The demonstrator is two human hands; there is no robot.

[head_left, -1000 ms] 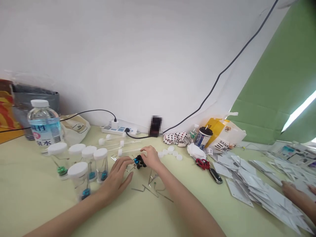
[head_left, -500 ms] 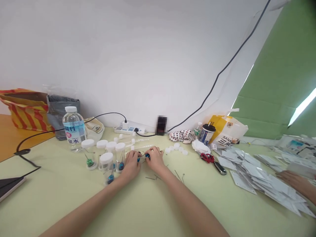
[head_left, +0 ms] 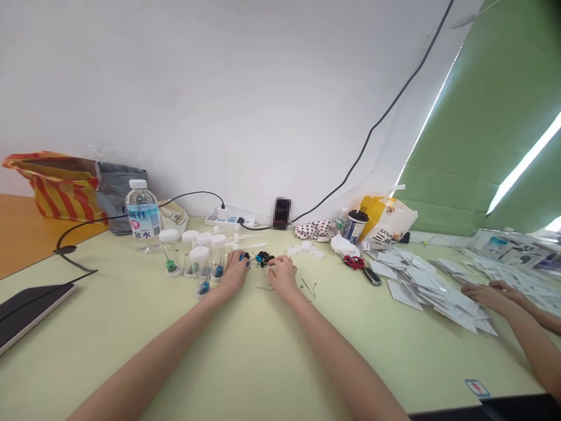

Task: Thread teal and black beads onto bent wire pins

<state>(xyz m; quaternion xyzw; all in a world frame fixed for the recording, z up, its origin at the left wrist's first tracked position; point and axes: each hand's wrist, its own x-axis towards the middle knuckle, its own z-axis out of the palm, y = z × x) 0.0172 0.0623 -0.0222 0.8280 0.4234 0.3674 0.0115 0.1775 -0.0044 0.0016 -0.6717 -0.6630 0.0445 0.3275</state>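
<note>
My left hand [head_left: 235, 273] rests on the table just right of the clear, white-capped jars [head_left: 218, 257], its fingertips curled around a small blue-and-black piece [head_left: 246, 257]. To its right lies a cluster of small blue and black pieces [head_left: 265, 259], too small to identify. My right hand [head_left: 283, 273] is beside that cluster, fingers bent and apart, with nothing visible between them. Thin bent metal rods [head_left: 308, 287] lie right of it. Several jars hold a rod with a blue or green piece at the bottom.
White caps [head_left: 307, 248] and clear tubes [head_left: 254, 244] lie behind my hands. A water bottle [head_left: 143, 216] stands left, a power strip [head_left: 228, 221] by the wall. Rightward are red-handled pliers [head_left: 353, 262], a cup [head_left: 355, 227], white plates [head_left: 432, 286] and another person's hands [head_left: 486, 294].
My view has shifted. My right hand has drawn away from a blue piece, and the blue-black cluster between my hands is now exposed. Another person's second hand has come into view.
</note>
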